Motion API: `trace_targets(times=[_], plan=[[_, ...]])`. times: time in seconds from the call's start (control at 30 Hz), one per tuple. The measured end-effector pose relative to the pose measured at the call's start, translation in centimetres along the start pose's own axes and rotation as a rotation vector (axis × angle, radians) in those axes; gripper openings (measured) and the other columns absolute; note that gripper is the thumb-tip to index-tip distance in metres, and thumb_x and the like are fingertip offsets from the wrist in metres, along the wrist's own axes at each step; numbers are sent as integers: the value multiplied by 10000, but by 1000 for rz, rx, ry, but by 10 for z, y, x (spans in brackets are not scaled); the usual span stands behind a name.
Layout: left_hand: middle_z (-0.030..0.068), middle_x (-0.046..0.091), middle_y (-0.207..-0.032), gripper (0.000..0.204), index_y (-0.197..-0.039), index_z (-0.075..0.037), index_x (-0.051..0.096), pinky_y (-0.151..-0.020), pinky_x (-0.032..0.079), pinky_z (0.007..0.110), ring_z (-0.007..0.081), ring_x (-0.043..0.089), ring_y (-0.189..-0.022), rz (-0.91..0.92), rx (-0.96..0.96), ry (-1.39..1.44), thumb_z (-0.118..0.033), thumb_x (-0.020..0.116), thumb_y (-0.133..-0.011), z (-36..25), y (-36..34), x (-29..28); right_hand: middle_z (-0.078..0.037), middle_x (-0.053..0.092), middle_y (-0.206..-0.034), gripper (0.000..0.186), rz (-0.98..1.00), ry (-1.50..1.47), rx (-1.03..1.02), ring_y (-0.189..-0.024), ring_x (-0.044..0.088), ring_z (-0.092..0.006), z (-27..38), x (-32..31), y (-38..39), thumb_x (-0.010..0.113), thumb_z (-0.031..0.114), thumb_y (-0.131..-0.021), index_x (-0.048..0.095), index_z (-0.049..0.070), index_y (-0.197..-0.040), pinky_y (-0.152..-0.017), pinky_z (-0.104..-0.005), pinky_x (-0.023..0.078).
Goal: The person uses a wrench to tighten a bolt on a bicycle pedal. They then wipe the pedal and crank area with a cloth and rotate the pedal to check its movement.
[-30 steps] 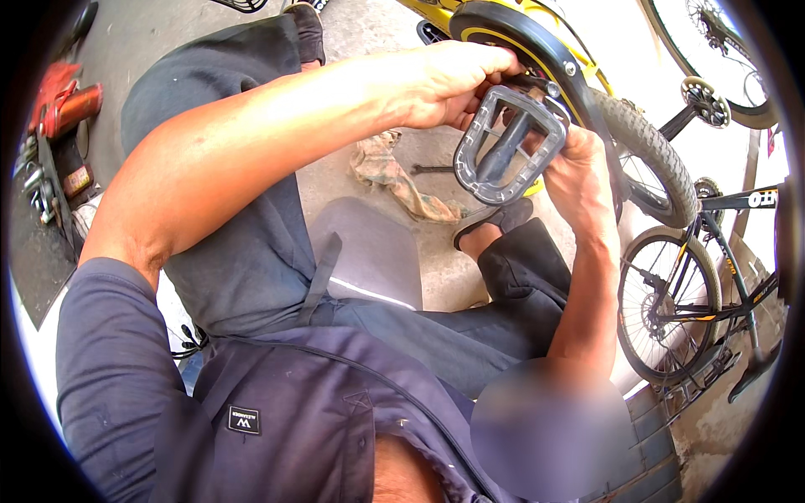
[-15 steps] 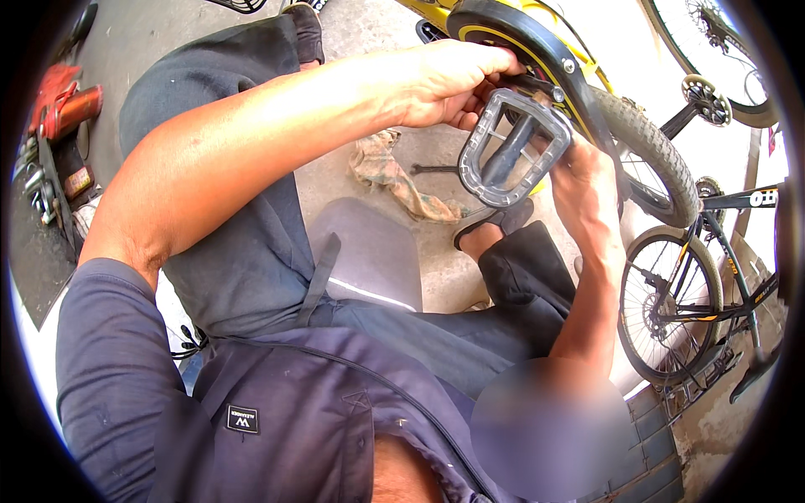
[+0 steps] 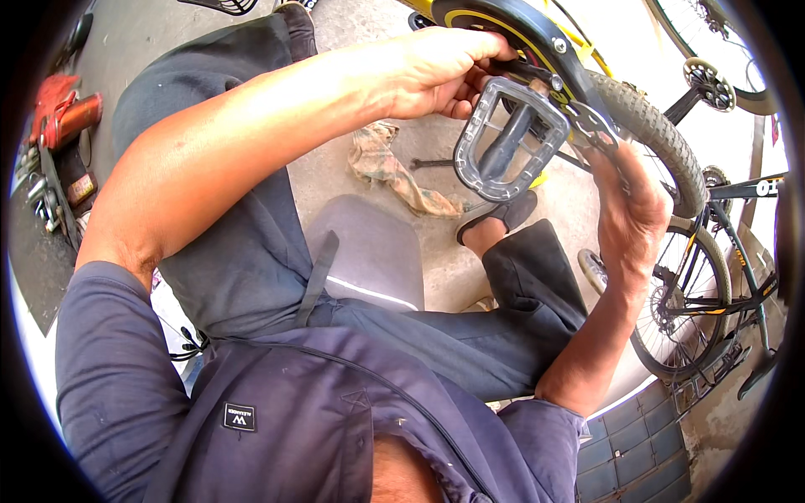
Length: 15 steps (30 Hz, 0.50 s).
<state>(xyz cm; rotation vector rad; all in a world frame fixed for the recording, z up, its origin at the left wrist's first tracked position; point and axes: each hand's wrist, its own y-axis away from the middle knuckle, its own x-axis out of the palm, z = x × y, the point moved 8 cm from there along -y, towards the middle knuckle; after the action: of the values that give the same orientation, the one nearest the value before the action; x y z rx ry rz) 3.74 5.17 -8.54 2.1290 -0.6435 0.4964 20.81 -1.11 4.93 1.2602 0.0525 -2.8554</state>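
A grey-black bike pedal with an open cage hangs beside the black chain guard of a yellow bike. My left hand is closed round the dark crank arm just left of the pedal's axle end; the fingertips are partly hidden. My right hand is closed on a flat metal wrench, whose head lies close to the pedal's right side. Whether the wrench sits on the axle, I cannot tell.
The bike's knobbly tyre is right behind my right hand. A black bicycle stands at the right. On the floor lie a patterned rag and a dark tool. A red tool and several metal parts are at far left.
My right hand has drawn back to the right from behind the pedal, and the wrench now shows. My left hand keeps its hold with hardly any movement.
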Motion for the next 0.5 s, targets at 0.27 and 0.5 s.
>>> trace_targets(times=[0.27,0.5], plan=[[-5,640,-895,244,-1067,-102,618,-664,532,243,69,631,-781,-7,-51,-68,-303,569,-937,3,4,0,-101,654,-859,206,44,73,-76,-745,621,-164,19,1,-9,669,-3,-830,660,17,-1035,-694,-256,483],[-15,648,-895,239,-1075,-129,621,-623,501,225,63,625,-765,-14,-56,-73,-318,564,-941,1,7,3,-94,645,-842,203,81,61,-45,-738,613,-171,20,9,-10,660,-1,-832,661,20,-1034,-696,-257,475]])
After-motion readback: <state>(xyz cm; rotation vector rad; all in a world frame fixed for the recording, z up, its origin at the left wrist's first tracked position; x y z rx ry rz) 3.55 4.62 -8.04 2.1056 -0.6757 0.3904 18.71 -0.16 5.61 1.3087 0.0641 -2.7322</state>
